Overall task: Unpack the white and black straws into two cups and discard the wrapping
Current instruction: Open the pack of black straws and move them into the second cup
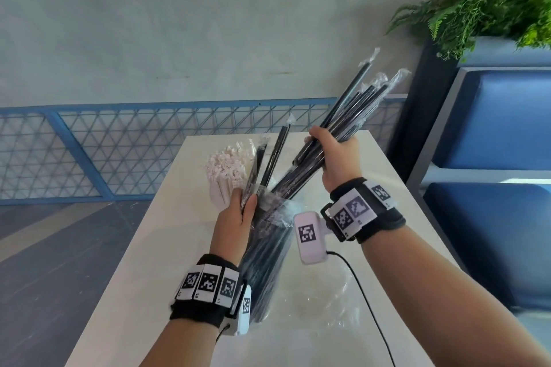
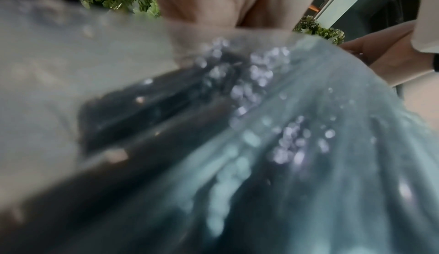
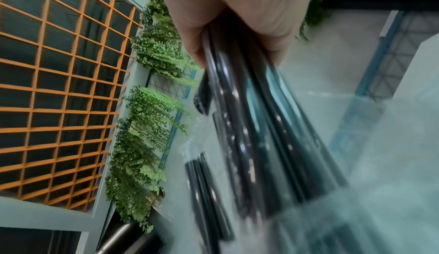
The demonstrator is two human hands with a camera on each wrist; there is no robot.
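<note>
My right hand (image 1: 334,155) grips a bundle of black straws (image 1: 351,116) and holds it slanted up to the right, half out of a clear plastic bag (image 1: 268,250). My left hand (image 1: 238,211) grips the bag near its mouth, above the white table (image 1: 143,271). More black straws (image 1: 274,155) stick out of the bag beside the left thumb. A white cup (image 1: 219,192) packed with white straws (image 1: 226,164) stands behind the left hand. The right wrist view shows the fingers (image 3: 237,14) wrapped round blurred black straws (image 3: 249,117). The left wrist view shows only blurred bag plastic (image 2: 308,145) and dark straws (image 2: 142,117).
A second clear wrapping (image 1: 325,298) lies flat on the table under my right forearm. A black cable (image 1: 369,307) runs from the right wrist camera across the table. A blue bench (image 1: 492,143) and a fern planter (image 1: 489,3) stand at the right; a blue mesh railing (image 1: 89,146) lies behind.
</note>
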